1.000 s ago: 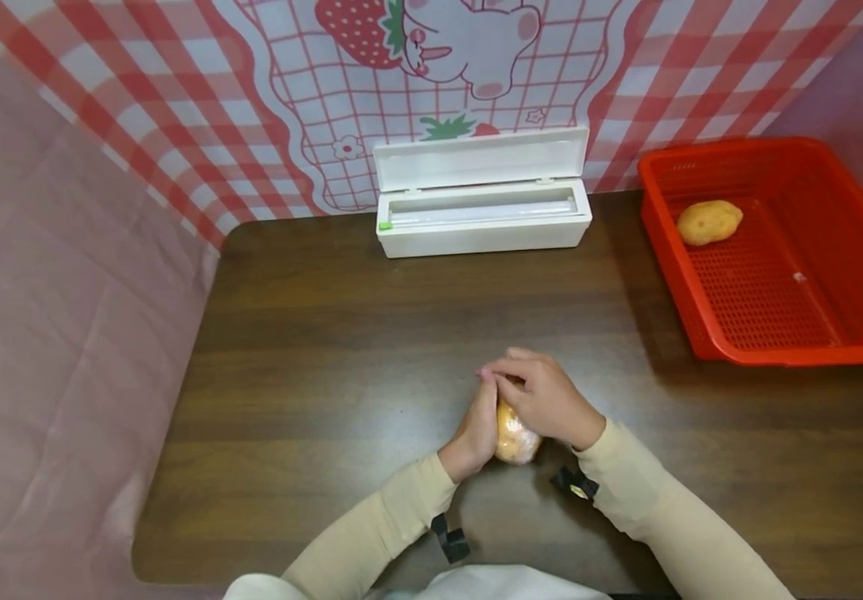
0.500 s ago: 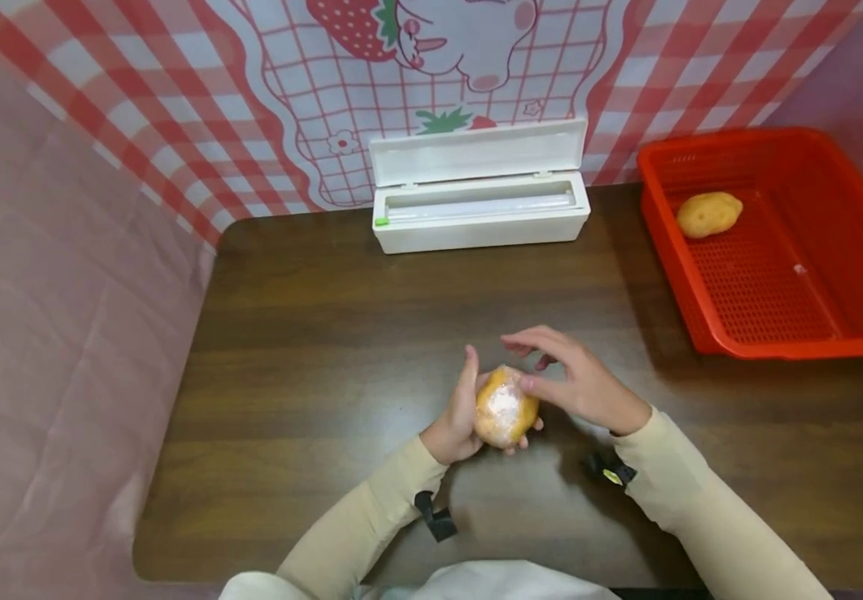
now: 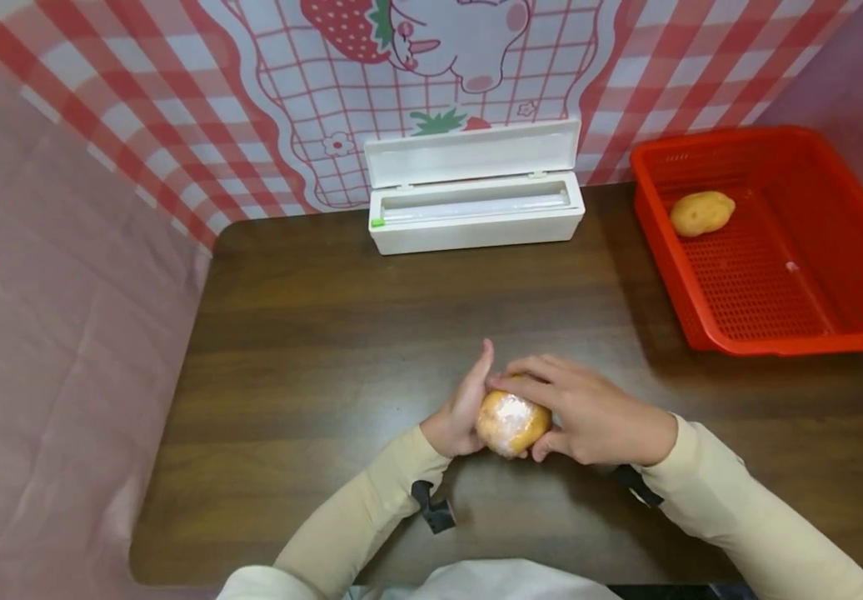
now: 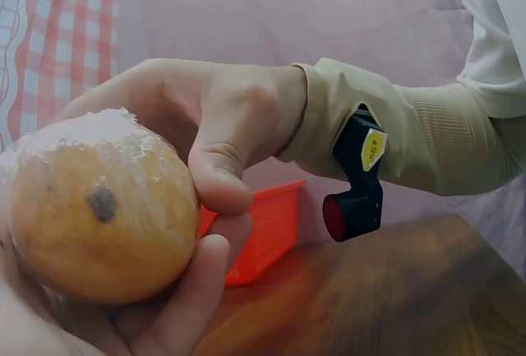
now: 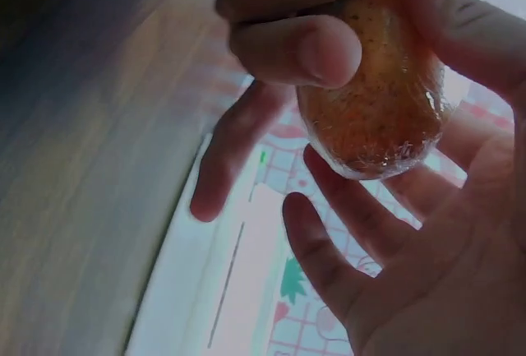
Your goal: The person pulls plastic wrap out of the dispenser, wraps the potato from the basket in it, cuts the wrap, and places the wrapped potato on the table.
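A potato wrapped in clear cling film [image 3: 512, 421] is held between both hands above the table. In the head view my left hand [image 3: 460, 417] cradles it from the left and below, its thumb standing straight up. Left fingertips curl round its underside in the left wrist view. Over the potato's far and right side lies my right hand [image 3: 596, 410], with the thumb on its near right edge. The wrapped potato [image 5: 374, 101] also shows in the right wrist view, its film crinkled at one end. A dark spot marks the potato [image 4: 103, 204] in the left wrist view.
A white cling film box [image 3: 476, 235] with its lid up stands at the back of the brown table [image 3: 289, 350]. To the right, a red plastic basket [image 3: 667, 279] holds an unwrapped potato [image 3: 701, 213]. A checked cloth [image 3: 169, 100] hangs behind.
Both hands first cover the potato closely. The right hand then lifts to the right, leaving the potato in the left palm, and now comes back over it with fingers and thumb.
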A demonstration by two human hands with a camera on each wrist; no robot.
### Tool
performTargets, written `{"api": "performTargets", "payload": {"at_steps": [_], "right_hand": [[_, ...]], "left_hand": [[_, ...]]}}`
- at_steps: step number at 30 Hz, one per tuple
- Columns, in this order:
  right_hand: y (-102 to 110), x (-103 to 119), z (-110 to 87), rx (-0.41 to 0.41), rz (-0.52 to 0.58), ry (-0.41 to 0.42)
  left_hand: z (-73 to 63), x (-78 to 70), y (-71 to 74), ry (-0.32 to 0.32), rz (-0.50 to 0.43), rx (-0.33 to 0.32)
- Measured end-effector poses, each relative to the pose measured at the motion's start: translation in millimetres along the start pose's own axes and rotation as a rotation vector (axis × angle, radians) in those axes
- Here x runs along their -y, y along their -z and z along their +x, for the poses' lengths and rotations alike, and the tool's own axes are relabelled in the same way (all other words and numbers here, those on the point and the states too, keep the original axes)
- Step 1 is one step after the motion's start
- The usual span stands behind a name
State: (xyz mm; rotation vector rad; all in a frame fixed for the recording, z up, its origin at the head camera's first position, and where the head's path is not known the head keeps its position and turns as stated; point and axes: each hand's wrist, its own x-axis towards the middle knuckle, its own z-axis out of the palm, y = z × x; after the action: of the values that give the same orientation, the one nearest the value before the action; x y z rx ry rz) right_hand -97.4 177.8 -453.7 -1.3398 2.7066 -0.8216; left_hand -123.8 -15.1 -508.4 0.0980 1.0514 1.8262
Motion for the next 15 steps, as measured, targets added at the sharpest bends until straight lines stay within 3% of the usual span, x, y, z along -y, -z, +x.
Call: {"api": "performTargets", "payload": {"at_steps": [7,9,12,15], "right_hand": [[-2,-4,-1.1,-0.022,0.007,-0.051],[-2,-6,0.0,-0.017,0.011,-0.062],[-1,-9,1.8,-0.010,0.015,-0.081],[-1,-14,2.8,-0.008,0.018,-0.090]], "left_hand": [[0.1,0.4,3.1,-0.047,-0.005,0.024],[0.1,-0.1,5.0,-0.048,0.007,0.005],[-2.1,-2.3,8.9,-0.062,0.080,-0.051],[-7.9,-6.4,12.7,-0.100,0.216,-0.121]]}}
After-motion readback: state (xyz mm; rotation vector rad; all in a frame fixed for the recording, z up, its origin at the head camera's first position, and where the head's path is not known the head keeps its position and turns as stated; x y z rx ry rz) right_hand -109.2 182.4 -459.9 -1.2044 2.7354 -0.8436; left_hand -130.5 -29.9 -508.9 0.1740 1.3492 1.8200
